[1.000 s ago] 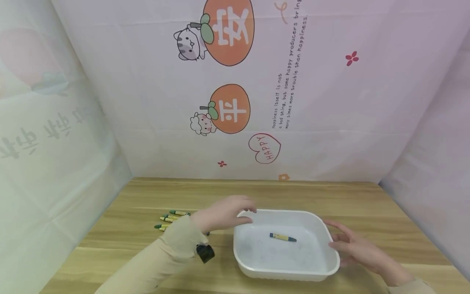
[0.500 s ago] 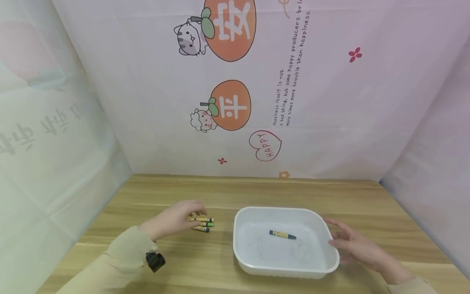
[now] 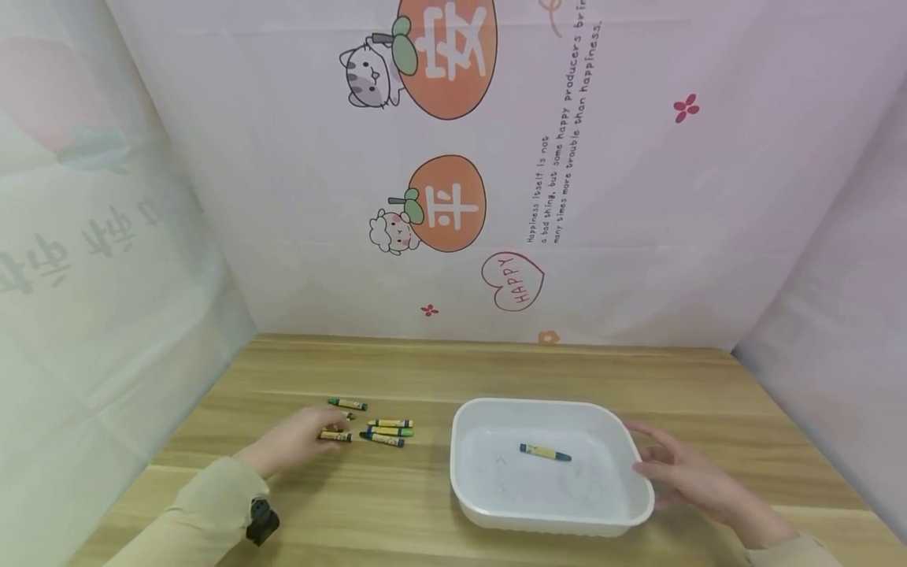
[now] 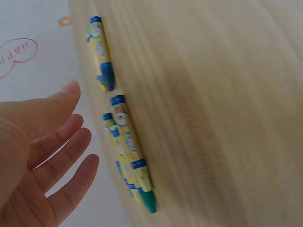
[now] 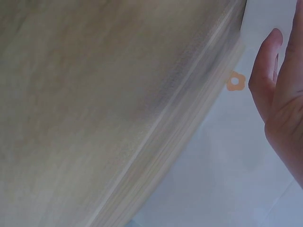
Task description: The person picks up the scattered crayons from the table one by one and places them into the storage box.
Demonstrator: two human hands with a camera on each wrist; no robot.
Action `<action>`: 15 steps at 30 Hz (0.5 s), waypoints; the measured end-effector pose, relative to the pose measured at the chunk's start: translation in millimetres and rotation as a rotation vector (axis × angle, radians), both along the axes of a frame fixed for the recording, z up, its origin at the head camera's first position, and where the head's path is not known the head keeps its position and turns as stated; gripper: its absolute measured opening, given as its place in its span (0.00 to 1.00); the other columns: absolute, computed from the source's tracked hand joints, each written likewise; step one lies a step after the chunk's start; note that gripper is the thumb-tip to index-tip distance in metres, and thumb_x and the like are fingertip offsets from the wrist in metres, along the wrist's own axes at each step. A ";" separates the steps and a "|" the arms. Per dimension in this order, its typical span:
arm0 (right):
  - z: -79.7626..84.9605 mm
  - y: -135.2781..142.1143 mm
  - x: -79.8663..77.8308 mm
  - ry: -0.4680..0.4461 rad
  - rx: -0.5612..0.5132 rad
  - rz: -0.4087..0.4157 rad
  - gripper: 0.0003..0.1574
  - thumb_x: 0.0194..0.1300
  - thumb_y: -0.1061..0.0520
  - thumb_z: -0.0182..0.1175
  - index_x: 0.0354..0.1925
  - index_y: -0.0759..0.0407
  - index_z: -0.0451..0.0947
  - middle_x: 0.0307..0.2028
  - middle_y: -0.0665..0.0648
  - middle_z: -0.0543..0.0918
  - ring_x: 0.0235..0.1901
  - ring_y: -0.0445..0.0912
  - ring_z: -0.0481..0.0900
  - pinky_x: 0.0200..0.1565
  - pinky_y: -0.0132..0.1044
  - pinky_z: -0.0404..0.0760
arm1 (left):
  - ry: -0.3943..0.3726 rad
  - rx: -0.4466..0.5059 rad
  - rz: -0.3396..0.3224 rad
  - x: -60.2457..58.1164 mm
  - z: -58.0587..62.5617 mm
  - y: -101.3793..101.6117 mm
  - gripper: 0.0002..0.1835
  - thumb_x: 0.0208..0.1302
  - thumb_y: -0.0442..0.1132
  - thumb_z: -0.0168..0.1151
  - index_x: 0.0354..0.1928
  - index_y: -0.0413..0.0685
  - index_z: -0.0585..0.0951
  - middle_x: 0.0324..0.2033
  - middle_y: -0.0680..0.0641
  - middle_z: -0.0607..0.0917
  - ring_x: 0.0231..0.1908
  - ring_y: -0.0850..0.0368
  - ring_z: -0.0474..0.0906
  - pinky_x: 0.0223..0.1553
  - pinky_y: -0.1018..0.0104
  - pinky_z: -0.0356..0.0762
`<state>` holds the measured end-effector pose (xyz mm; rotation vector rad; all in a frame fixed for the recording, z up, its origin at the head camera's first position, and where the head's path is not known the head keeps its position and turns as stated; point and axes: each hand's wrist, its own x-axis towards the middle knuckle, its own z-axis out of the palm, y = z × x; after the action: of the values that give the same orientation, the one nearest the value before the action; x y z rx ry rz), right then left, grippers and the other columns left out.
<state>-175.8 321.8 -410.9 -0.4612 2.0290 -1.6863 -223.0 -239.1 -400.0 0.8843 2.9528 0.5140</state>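
My left hand (image 3: 301, 437) is over the left group of crayons, its fingers partly hiding some of them. In the left wrist view the thumb and fingers (image 4: 78, 187) are spread apart, holding nothing, beside yellow-wrapped crayons (image 4: 128, 142). One green-tipped crayon (image 3: 348, 404) lies just beyond that hand, another crayon (image 3: 335, 435) by its fingertips. On the right, my right hand (image 3: 683, 472) rests against the right side of a white plastic basin (image 3: 553, 524), thumb and index finger at the rim. A single blue-ended crayon (image 3: 546, 453) lies inside the basin.
Between the left hand and the basin lie several more crayons, among them a bright green-ended one (image 3: 391, 431). All of it stands on a wood-grain table (image 3: 397, 512). Printed white cloth (image 3: 602, 299) walls off the back and both sides.
My left hand has moved left from above the basin's left rim, past the middle crayons, to the left crayon group. The right hand stays at the basin; the crayon inside lies as before.
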 end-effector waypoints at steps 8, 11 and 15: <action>-1.1 0.3 1.1 0.013 0.036 -0.024 0.35 0.72 0.60 0.47 0.55 0.14 0.59 0.47 0.58 0.75 0.43 0.49 0.81 0.40 0.50 0.83 | -0.014 0.000 0.021 -7.2 -17.0 -7.8 0.18 0.53 0.36 0.68 0.47 0.40 0.81 0.41 0.47 0.84 0.40 0.52 0.81 0.43 0.57 0.80; -1.4 0.3 1.5 0.018 0.045 -0.031 0.35 0.71 0.60 0.48 0.54 0.14 0.59 0.48 0.59 0.75 0.43 0.49 0.81 0.39 0.50 0.83 | -0.011 -0.017 0.035 -7.1 -18.6 -7.1 0.18 0.53 0.35 0.68 0.47 0.39 0.81 0.40 0.47 0.83 0.39 0.53 0.80 0.41 0.59 0.81; -1.1 0.6 1.9 0.022 0.056 -0.038 0.35 0.71 0.60 0.48 0.54 0.13 0.59 0.49 0.59 0.75 0.42 0.49 0.81 0.39 0.49 0.84 | 0.003 -0.035 0.063 -7.0 -19.6 -4.1 0.15 0.53 0.33 0.68 0.45 0.40 0.82 0.39 0.48 0.83 0.37 0.55 0.80 0.40 0.59 0.81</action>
<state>-173.9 322.4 -412.0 -0.4268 2.1074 -1.6492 -230.1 -243.2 -419.6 0.7917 2.9910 0.4627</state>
